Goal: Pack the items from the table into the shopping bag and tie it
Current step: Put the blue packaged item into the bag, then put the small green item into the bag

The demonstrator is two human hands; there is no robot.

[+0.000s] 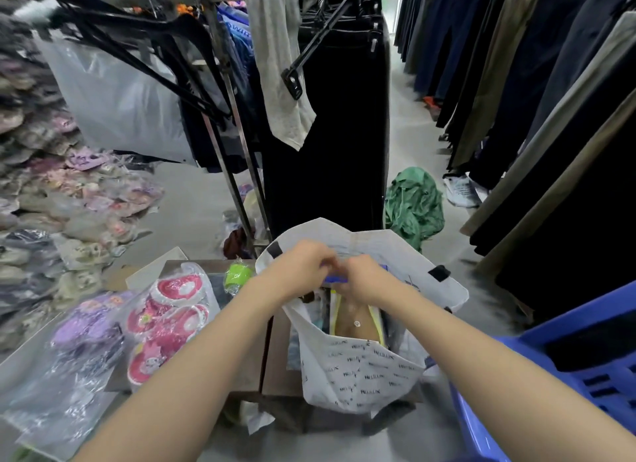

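A white printed shopping bag [358, 375] stands open on the small brown table [275, 368]. Packaged items show inside it, among them a flat packet [356, 324] with a yellow edge. My left hand [303, 265] and my right hand [364, 277] meet above the bag's mouth, fingers closed around a blue strip [335, 279], likely the bag's handle or tie. Pink slippers in clear plastic [165, 320] and a green roll [237, 275] lie on the table to the left of the bag.
Purple slippers in plastic [86, 334] lie at the left, with piles of bagged slippers [51, 203] behind. A clothes rack with dark trousers [327, 134] stands beyond the table. A blue plastic crate [568, 375] is at the right. A green garment [413, 203] lies on the floor.
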